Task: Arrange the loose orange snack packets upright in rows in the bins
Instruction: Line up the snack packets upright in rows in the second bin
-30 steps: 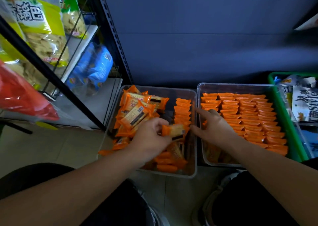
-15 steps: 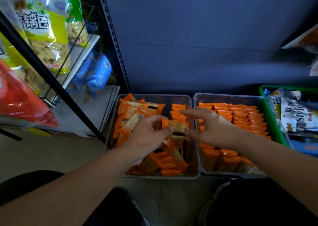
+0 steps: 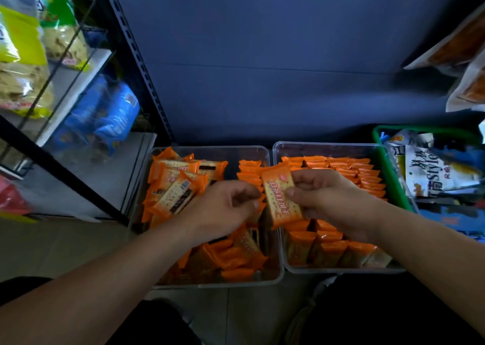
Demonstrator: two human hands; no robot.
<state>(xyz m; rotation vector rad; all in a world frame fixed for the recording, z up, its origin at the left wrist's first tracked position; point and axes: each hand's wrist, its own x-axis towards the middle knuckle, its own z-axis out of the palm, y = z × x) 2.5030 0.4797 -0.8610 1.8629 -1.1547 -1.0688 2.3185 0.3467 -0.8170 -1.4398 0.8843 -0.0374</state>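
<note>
Orange and printed, the held packet [image 3: 282, 197] is seen in the head view above the adjoining walls of two clear bins, tilted, with its face towards you. Your right grip [image 3: 333, 200] pinches it between thumb and fingers. Your left grip [image 3: 223, 208] hangs with fingers curled just beside the packet's left edge; you cannot tell whether it touches the wrapper. In the left bin [image 3: 210, 149], loose packets [image 3: 178, 184] lie piled flat on the left side, and a short upright row [image 3: 249, 167] stands at the far right. The right bin [image 3: 328, 144] holds upright rows [image 3: 354, 174] across its width. A green basket [image 3: 388, 166] stands just beside the right bin.
</note>
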